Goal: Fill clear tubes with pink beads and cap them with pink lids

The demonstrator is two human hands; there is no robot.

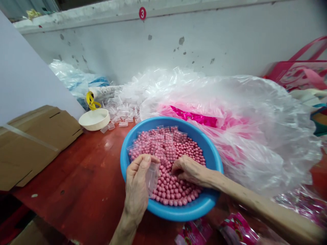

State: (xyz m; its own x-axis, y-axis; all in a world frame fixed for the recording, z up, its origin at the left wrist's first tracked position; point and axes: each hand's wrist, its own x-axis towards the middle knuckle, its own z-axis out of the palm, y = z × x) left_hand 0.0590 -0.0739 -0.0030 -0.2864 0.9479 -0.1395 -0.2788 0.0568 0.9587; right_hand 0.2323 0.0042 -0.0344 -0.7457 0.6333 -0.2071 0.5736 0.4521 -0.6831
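Note:
A blue basin [216, 160] stands on the red table, full of small round pink balls [173, 194]. Toward its far left side, several clear plastic boxes [159, 137] filled with pink balls lie on top of the loose ones. At the basin's near left rim, my left hand [138, 180] is closed on a clear plastic box [152, 178] that looks empty. My right hand [190, 170] reaches into the middle of the balls with fingers curled down. Its fingertips are partly hidden, so what they hold cannot be made out.
Behind the basin lie a heap of empty clear boxes [125, 110] and a large clear plastic bag [268, 119] with bright pink pieces. A white round lid or dish [94, 119] and yellow tape [92, 100] sit left, near a cardboard box [38, 139]. Pink printed packets [238, 228] lie in front.

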